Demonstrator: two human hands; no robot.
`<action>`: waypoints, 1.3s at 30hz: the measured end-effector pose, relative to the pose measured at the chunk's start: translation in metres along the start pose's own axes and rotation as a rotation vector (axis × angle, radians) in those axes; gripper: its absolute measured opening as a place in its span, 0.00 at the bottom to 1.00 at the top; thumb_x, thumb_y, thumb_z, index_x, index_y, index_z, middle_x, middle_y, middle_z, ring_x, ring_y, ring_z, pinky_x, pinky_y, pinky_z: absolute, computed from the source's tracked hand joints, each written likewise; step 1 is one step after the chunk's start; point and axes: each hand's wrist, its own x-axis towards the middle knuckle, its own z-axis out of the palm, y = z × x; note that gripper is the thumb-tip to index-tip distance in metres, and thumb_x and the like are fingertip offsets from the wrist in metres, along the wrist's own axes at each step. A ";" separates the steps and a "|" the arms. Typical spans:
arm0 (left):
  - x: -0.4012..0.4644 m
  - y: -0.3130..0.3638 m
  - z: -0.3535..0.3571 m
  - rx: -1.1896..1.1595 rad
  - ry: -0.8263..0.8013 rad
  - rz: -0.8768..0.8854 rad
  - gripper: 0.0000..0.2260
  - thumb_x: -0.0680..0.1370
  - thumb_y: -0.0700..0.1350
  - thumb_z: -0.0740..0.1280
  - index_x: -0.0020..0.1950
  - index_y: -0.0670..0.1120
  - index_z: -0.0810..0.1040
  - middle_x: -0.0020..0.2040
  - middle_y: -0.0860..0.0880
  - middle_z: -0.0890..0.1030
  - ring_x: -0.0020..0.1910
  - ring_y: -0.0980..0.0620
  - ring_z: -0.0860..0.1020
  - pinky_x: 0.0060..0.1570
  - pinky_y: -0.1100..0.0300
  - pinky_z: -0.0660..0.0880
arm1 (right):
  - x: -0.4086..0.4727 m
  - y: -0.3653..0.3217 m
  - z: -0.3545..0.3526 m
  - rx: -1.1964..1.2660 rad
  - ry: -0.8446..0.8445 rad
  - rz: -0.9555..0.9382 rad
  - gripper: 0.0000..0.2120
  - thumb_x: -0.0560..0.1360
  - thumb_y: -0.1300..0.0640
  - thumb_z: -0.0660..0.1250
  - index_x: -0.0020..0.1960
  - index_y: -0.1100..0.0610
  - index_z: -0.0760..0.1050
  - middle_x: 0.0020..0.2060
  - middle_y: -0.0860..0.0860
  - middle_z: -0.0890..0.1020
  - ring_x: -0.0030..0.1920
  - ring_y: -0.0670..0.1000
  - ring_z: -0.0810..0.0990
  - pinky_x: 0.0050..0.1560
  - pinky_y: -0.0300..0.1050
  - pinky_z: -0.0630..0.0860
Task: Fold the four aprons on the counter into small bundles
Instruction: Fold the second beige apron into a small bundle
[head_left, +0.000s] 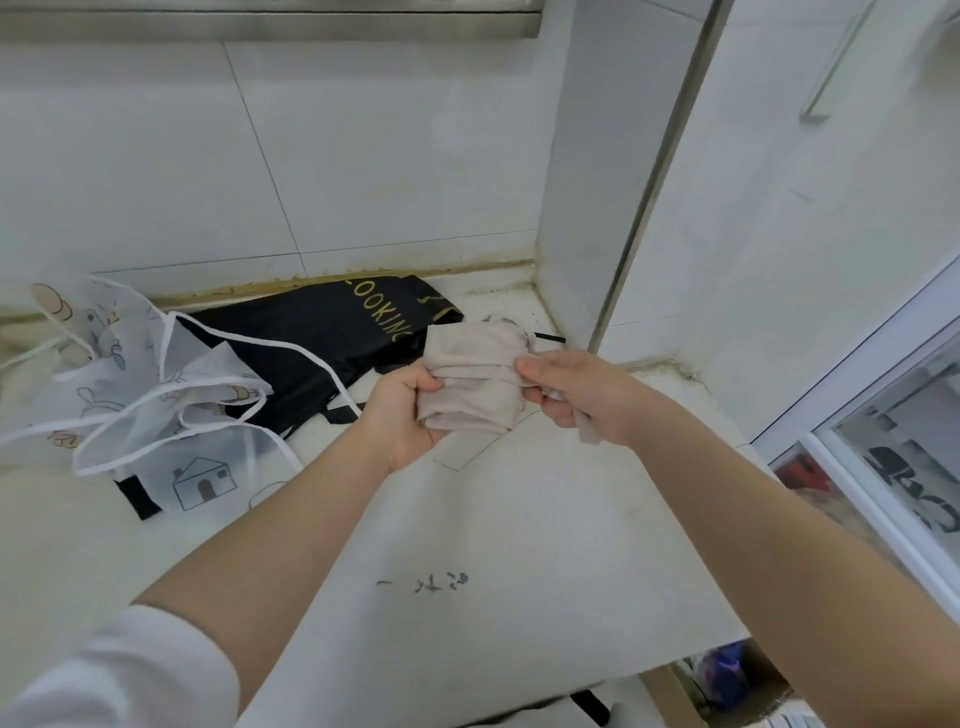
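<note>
Head view: both hands hold 1 beige apron bundle (470, 382) just above the white counter (519, 519); left hand (402, 415) grips its left side, thumb on top; right hand (571, 392) pinches a beige strap wrapped round it; black apron (311, 338) lies flat by the tiled wall; translucent printed apron (156, 395) lies crumpled at left, partly over the black one.

White tiled wall (363, 156), glass-fronted cabinet (893, 457) at right, beneath a metal rail (260, 23)

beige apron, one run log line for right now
beige apron: bundled, strap wrapped | left hand: grips | right hand: pinches strap | black apron: unfolded
</note>
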 end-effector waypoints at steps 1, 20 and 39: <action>0.002 -0.004 0.006 -0.043 0.017 0.004 0.17 0.73 0.35 0.52 0.55 0.43 0.76 0.50 0.45 0.80 0.45 0.47 0.78 0.46 0.57 0.76 | -0.001 0.000 -0.001 0.070 -0.025 -0.005 0.12 0.80 0.53 0.60 0.40 0.56 0.72 0.30 0.49 0.71 0.22 0.43 0.60 0.22 0.33 0.59; 0.036 -0.086 0.013 0.498 0.135 0.113 0.11 0.77 0.34 0.65 0.55 0.48 0.74 0.56 0.45 0.77 0.50 0.51 0.79 0.54 0.57 0.77 | 0.005 0.066 -0.009 -1.331 -0.009 -0.275 0.16 0.79 0.59 0.57 0.67 0.52 0.67 0.57 0.54 0.77 0.58 0.56 0.75 0.49 0.49 0.74; 0.034 -0.135 -0.017 1.388 0.386 0.284 0.16 0.81 0.48 0.57 0.42 0.41 0.78 0.45 0.50 0.74 0.43 0.52 0.72 0.43 0.62 0.66 | 0.028 0.104 -0.008 0.220 0.068 0.339 0.14 0.75 0.55 0.68 0.32 0.58 0.73 0.28 0.52 0.74 0.29 0.49 0.70 0.35 0.40 0.66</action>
